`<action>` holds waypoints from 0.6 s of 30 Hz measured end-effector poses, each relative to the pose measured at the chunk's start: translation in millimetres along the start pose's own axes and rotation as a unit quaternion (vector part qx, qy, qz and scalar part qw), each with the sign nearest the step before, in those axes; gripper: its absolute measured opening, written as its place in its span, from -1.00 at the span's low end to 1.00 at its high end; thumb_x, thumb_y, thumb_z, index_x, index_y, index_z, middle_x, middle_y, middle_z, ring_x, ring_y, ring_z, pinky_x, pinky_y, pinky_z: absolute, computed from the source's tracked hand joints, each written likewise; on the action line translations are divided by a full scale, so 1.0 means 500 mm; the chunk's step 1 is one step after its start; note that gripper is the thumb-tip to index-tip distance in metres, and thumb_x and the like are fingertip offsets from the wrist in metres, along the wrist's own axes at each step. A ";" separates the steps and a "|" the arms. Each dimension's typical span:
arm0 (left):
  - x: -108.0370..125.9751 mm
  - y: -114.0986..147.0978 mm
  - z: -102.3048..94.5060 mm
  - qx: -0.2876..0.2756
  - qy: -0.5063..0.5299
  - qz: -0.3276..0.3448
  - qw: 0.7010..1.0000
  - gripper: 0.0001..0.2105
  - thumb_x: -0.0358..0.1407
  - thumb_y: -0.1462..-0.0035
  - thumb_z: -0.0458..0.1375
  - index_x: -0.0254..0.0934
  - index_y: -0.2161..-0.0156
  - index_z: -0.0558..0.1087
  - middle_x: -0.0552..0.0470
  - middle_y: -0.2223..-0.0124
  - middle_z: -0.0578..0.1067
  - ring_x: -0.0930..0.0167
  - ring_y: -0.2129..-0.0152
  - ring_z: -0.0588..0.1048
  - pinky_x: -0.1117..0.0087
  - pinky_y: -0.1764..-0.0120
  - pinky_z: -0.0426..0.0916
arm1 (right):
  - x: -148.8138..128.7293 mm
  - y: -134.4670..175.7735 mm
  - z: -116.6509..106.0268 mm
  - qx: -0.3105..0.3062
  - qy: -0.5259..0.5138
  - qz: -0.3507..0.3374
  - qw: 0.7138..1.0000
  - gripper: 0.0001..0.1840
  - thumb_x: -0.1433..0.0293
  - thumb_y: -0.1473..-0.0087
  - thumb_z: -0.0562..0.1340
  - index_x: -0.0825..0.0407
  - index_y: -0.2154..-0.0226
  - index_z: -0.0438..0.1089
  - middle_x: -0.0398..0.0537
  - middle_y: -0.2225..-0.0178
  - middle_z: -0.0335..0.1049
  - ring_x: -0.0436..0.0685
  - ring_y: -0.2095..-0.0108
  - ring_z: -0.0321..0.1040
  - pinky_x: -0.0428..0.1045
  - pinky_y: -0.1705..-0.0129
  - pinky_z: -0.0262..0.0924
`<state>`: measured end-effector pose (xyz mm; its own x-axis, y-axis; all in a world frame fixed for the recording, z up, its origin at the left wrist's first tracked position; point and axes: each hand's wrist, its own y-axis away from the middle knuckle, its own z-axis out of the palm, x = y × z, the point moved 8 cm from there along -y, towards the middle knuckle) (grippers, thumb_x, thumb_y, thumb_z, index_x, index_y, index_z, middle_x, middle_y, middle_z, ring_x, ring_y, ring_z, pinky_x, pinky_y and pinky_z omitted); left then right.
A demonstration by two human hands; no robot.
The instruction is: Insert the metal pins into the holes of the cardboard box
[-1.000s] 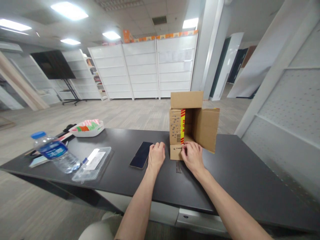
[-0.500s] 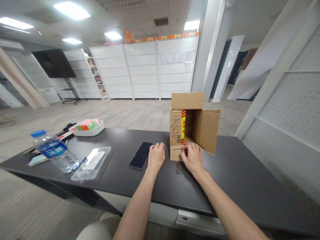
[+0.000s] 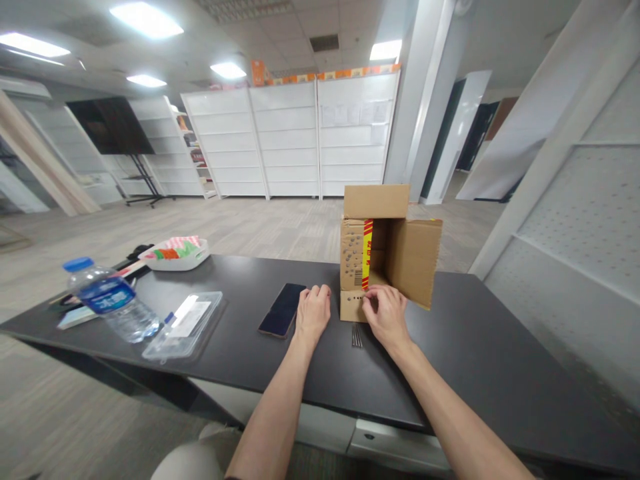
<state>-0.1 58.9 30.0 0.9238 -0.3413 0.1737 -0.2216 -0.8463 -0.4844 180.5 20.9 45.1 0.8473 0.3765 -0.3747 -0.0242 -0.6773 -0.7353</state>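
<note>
An open cardboard box (image 3: 351, 257) stands on the dark table, its lower front flap (image 3: 352, 311) hanging down with a row of small dark holes or heads in it. At that flap's right side is my right hand (image 3: 387, 312), thumb and forefinger pinched together; what sits between them is too small to make out. Several thin metal nails or screws (image 3: 357, 335) lie side by side just below the flap. My left hand (image 3: 314, 312) rests on the table, fingers curled in, between a dark phone (image 3: 283, 311) and the box.
Leftward lie a clear plastic case (image 3: 185, 327) with a white label and a water bottle (image 3: 113, 300) tilted beside it. Behind them is a white basket (image 3: 183, 265) of colourful packets. The box's side flap (image 3: 417, 260) sticks out to the right over the table (image 3: 480, 347).
Both hands stay almost in place. The right fingers remain pinched at the box's lower flap, and the whole view has shifted very slightly.
</note>
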 end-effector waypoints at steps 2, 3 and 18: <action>0.000 0.000 0.000 -0.002 -0.003 -0.002 1.000 -0.82 -0.40 -0.30 -0.07 -0.19 0.19 0.38 -0.01 0.24 0.49 0.37 0.26 0.45 0.27 -0.01 0.22 | -0.002 0.000 -0.006 0.009 -0.013 0.001 1.000 -0.93 0.37 -0.17 0.15 -0.02 0.31 0.34 -0.02 0.19 0.49 0.23 0.11 0.30 0.12 0.03 -0.01; 0.001 0.000 0.000 -0.003 -0.003 -0.003 1.000 -0.82 -0.40 -0.30 -0.07 -0.19 0.19 0.38 -0.01 0.23 0.49 0.37 0.26 0.45 0.27 -0.01 0.22 | -0.003 0.000 -0.009 0.014 -0.020 0.002 1.000 -0.93 0.36 -0.17 0.15 -0.02 0.31 0.34 -0.02 0.19 0.49 0.22 0.11 0.30 0.11 0.04 -0.01; 0.001 0.001 -0.005 0.002 0.003 -0.002 1.000 -0.82 -0.41 -0.29 -0.07 -0.19 0.19 0.37 0.01 0.24 0.49 0.38 0.28 0.45 0.28 -0.02 0.21 | -0.009 0.004 -0.045 0.056 -0.126 0.006 0.990 -0.86 0.27 -0.24 0.17 -0.01 0.29 0.35 0.01 0.28 0.47 0.21 0.21 0.36 0.12 0.12 0.19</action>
<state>-0.2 57.5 31.9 0.9226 -0.3404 0.1816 -0.2166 -0.8464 -0.4865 188.7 3.4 58.0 0.6869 0.5244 -0.5032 -0.1040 -0.6143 -0.7822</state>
